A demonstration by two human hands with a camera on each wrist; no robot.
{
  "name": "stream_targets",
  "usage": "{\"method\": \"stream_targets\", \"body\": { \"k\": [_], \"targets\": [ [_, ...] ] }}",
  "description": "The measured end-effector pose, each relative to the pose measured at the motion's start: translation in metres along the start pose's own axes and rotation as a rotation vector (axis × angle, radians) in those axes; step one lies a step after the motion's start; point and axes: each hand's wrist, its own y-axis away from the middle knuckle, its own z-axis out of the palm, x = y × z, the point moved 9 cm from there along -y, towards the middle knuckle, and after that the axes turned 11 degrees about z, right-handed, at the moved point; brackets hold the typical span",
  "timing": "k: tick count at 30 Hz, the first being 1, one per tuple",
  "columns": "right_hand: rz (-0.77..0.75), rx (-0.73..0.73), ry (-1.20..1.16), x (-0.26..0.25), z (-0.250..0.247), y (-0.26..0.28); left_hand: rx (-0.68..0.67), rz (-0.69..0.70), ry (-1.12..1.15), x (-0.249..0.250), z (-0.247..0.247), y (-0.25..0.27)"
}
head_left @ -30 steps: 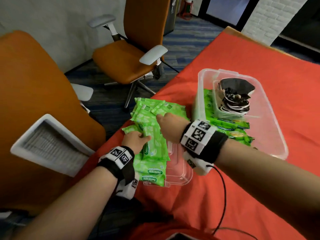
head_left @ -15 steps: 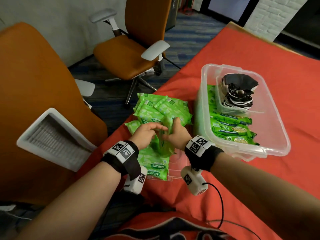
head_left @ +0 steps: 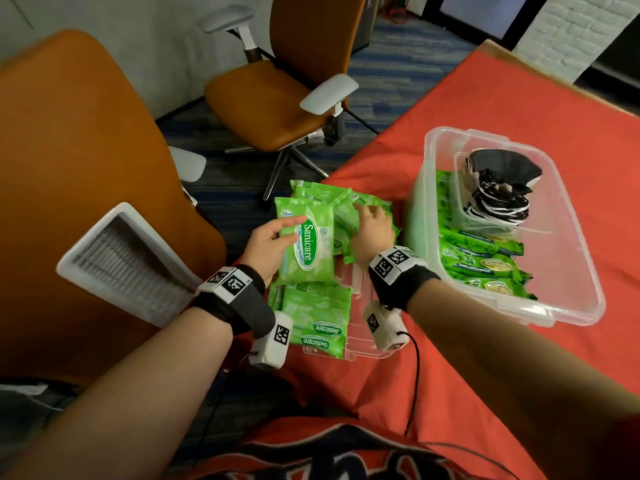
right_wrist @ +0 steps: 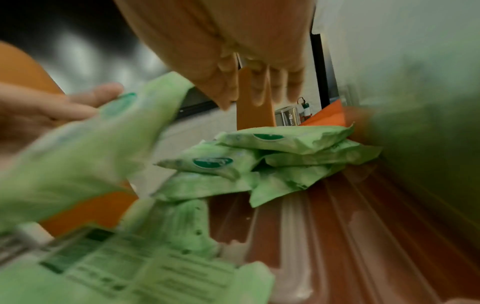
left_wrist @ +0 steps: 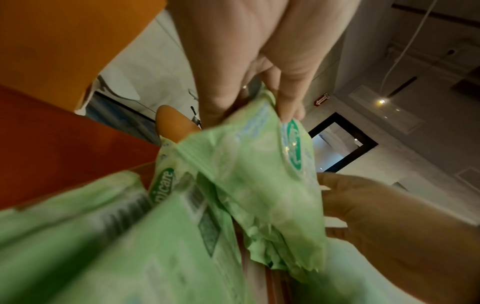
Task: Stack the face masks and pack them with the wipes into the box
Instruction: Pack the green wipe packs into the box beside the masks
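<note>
Holding a green wipes pack (head_left: pixel 306 249) label-up, the left hand (head_left: pixel 266 245) is gripping it with thumb on top and fingers (left_wrist: pixel 288 96) curled under, just left of the clear box (head_left: pixel 568 271). The right hand (head_left: pixel 370 228) is hovering with loosely spread fingers (right_wrist: pixel 262 90) over the loose pile of wipes packs (head_left: pixel 367 209), which is lying against the box's left wall on the red table (head_left: pixel 519 393); whether it is touching them cannot be told. Inside the box, more wipes packs (head_left: pixel 485 258) are lying flat, and the stacked face masks (head_left: pixel 498 192) are sitting in a smaller clear tub (head_left: pixel 460 188).
</note>
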Motion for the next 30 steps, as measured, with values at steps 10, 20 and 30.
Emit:
{"method": "stream_targets", "body": {
  "k": [10, 20, 30],
  "targets": [
    [0.182, -0.134, 0.301, 0.024, 0.035, -0.024, 0.124, -0.068, -0.046, -0.019, -0.036, 0.004],
    [-0.03, 0.15, -0.05, -0.013, -0.025, 0.003, 0.121, -0.025, -0.165, -0.007, -0.036, -0.009],
    [-0.223, -0.35, -0.602, -0.069, 0.008, 0.02, 0.213, -0.172, 0.181, -0.016, -0.032, -0.016]
  ]
}}
